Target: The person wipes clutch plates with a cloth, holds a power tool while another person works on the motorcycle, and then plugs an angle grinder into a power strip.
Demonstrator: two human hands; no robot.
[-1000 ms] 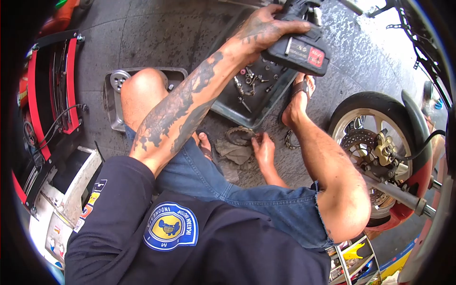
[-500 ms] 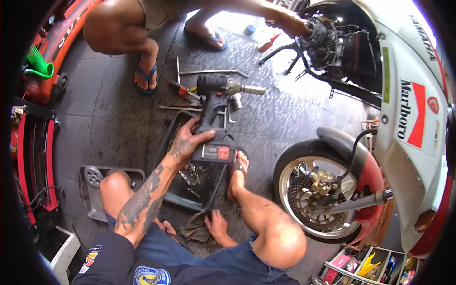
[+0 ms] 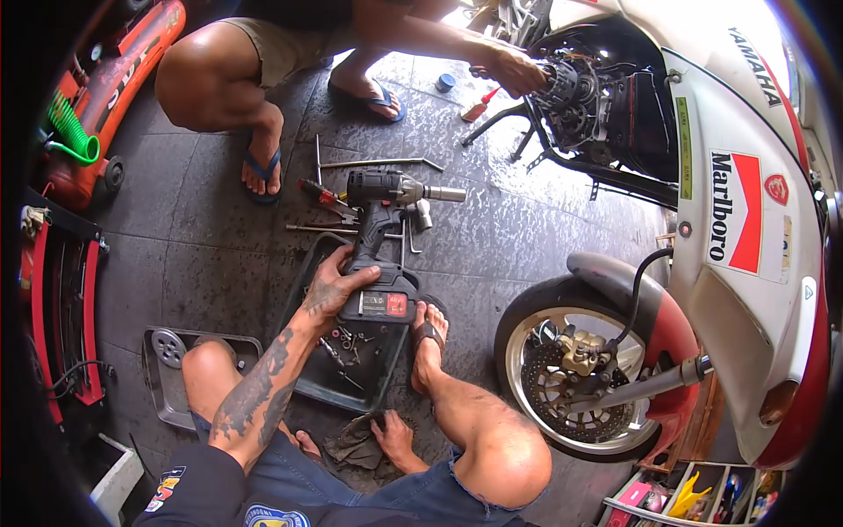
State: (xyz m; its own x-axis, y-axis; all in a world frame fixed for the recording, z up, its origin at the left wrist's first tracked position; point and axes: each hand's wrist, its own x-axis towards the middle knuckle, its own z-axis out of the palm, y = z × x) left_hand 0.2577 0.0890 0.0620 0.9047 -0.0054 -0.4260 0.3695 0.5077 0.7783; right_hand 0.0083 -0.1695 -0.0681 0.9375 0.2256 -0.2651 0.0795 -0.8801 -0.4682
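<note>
My left hand (image 3: 334,285) is closed around the lower grip of a black cordless impact wrench (image 3: 378,220), just above its battery. The wrench, with a long socket on its nose, points right over a dark tray (image 3: 382,386) holding small bolts and metal parts. Low in the view, my right hand (image 3: 397,437) has its fingers apart beside a grimy cloth (image 3: 358,442), touching its edge. Beyond the wrench lie a bent metal bar (image 3: 378,163), a red-handled screwdriver (image 3: 318,193) and a loose socket (image 3: 424,213).
A motorcycle's white fairing (image 3: 746,263), front wheel (image 3: 580,369) and exposed engine (image 3: 580,101) fill the right. A co-worker's hand (image 3: 518,72) is at the engine. A grey pan (image 3: 162,386) lies left, near a red tool cart (image 3: 92,307) and an orange compressor (image 3: 123,79).
The view has shifted slightly, so most things sit a little further left. My left hand still holds the impact wrench over the tray. My right hand stays by the cloth.
</note>
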